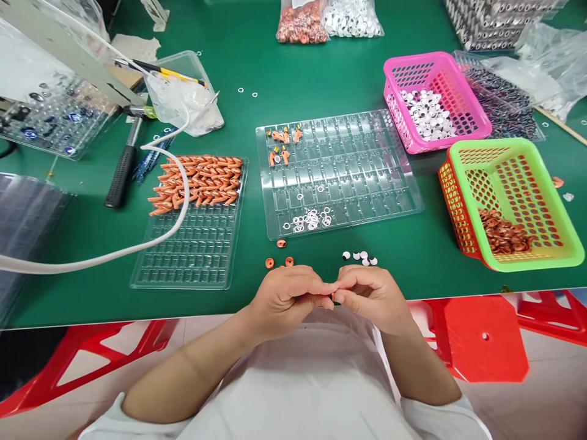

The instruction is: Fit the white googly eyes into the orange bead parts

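Note:
My left hand (293, 299) and my right hand (371, 296) meet at the table's front edge. Their fingertips pinch one small copper-coloured part (332, 297), mostly hidden by the fingers. Just beyond my left hand lie round orange parts with dark holes (269, 263). Past my right hand is a small group of black-and-white discs (364, 255). A clear plastic tray (376, 198) lies farther back. Several orange pieces with yellow-and-black bits (285, 135) sit in its upper left corner, and thin white rings (312, 220) are heaped near its front edge.
Left of the tray, another clear tray (183, 250) carries rows of orange pieces, with a white tube (181, 214) crossing it. A hammer (123, 174) lies farther left. On the right stand a pink basket (389, 91) of white discs and a green basket (545, 260) of copper parts.

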`<act>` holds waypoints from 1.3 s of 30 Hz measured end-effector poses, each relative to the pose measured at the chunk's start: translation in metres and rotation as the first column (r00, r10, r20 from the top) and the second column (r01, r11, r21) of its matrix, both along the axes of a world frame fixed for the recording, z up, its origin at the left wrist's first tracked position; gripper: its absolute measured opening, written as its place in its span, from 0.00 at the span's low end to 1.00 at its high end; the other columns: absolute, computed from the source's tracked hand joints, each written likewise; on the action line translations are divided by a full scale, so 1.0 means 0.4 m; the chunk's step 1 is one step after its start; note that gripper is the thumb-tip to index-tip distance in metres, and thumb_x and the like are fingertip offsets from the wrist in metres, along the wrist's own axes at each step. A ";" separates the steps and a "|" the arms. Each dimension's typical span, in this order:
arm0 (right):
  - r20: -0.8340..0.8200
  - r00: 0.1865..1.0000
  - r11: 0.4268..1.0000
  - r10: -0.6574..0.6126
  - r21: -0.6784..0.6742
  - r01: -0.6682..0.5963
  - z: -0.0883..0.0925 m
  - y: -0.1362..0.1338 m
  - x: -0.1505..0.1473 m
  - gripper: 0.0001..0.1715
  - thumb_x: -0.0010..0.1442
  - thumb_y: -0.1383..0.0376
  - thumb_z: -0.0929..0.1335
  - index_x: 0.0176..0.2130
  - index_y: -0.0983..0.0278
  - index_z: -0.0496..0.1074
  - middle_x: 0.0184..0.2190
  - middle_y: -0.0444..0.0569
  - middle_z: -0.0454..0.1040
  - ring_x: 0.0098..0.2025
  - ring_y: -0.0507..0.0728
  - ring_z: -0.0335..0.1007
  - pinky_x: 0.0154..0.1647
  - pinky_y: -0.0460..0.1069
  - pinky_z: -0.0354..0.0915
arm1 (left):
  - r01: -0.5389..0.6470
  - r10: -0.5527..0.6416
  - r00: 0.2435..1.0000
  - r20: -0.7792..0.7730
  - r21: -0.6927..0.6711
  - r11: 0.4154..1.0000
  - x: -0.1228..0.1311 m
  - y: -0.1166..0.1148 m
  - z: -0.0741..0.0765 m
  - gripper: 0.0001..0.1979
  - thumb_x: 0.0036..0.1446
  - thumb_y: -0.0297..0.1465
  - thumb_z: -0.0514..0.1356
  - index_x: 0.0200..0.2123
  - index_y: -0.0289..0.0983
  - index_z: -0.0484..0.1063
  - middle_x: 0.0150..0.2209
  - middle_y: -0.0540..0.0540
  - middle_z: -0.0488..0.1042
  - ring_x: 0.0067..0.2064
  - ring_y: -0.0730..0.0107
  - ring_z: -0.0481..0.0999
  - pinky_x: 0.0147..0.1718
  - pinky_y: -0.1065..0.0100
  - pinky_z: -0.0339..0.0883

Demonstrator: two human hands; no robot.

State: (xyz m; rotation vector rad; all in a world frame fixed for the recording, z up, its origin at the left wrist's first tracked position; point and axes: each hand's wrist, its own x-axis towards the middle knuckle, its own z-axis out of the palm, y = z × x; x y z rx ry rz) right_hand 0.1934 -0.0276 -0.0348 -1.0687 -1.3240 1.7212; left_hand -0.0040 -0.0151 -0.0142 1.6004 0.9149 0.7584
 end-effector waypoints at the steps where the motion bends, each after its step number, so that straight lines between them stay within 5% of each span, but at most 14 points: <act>1: -0.005 1.000 1.000 0.001 0.003 -0.001 -0.003 -0.001 0.000 0.09 0.58 0.59 0.71 0.31 0.62 0.77 0.24 0.46 0.71 0.25 0.51 0.63 0.24 0.47 0.60 | 0.001 -0.001 1.000 0.000 0.010 1.000 0.000 -0.002 -0.001 0.10 0.61 0.32 0.59 0.35 0.40 0.82 0.24 0.45 0.81 0.28 0.67 0.79 0.30 0.68 0.71; 8: -0.049 0.998 0.999 -0.027 -0.035 0.025 -0.006 0.005 -0.006 0.10 0.56 0.59 0.72 0.28 0.62 0.76 0.23 0.45 0.71 0.25 0.51 0.63 0.24 0.47 0.61 | -0.030 0.029 1.000 0.013 0.095 0.995 0.004 -0.002 -0.004 0.12 0.58 0.22 0.59 0.37 0.41 0.81 0.25 0.47 0.81 0.28 0.69 0.78 0.29 0.71 0.69; 19: -0.241 0.970 0.993 -0.035 -0.114 0.008 -0.037 0.019 -0.016 0.14 0.59 0.54 0.70 0.29 0.61 0.75 0.24 0.44 0.67 0.28 0.53 0.63 0.31 0.50 0.63 | -0.041 0.127 0.942 -0.310 0.270 0.962 0.030 0.011 0.099 0.06 0.59 0.27 0.61 0.36 0.37 0.80 0.21 0.50 0.75 0.23 0.73 0.70 0.26 0.72 0.62; 24: -0.230 0.973 0.988 -0.005 -0.149 -0.030 -0.042 0.020 -0.017 0.17 0.58 0.50 0.70 0.30 0.62 0.74 0.26 0.46 0.68 0.30 0.55 0.65 0.34 0.51 0.65 | -0.054 0.154 0.944 -0.292 0.324 0.944 0.030 0.008 0.094 0.06 0.58 0.27 0.61 0.37 0.37 0.79 0.21 0.51 0.76 0.22 0.75 0.68 0.25 0.72 0.62; 33: -0.293 0.956 0.992 0.005 -0.118 -0.042 -0.030 0.019 -0.024 0.10 0.63 0.58 0.68 0.35 0.61 0.77 0.26 0.44 0.68 0.30 0.52 0.64 0.33 0.48 0.61 | -0.099 0.167 0.959 -0.229 0.282 0.954 0.021 0.000 0.073 0.06 0.58 0.26 0.62 0.39 0.36 0.78 0.23 0.52 0.79 0.23 0.75 0.68 0.26 0.73 0.63; 39: -0.177 0.984 0.996 0.013 -0.088 -0.029 -0.010 0.014 -0.025 0.09 0.64 0.59 0.68 0.37 0.60 0.76 0.27 0.44 0.67 0.31 0.52 0.64 0.32 0.47 0.62 | -0.089 0.124 0.961 -0.248 0.146 0.985 0.012 -0.002 0.072 0.07 0.58 0.28 0.62 0.40 0.38 0.79 0.26 0.51 0.79 0.26 0.74 0.70 0.28 0.72 0.65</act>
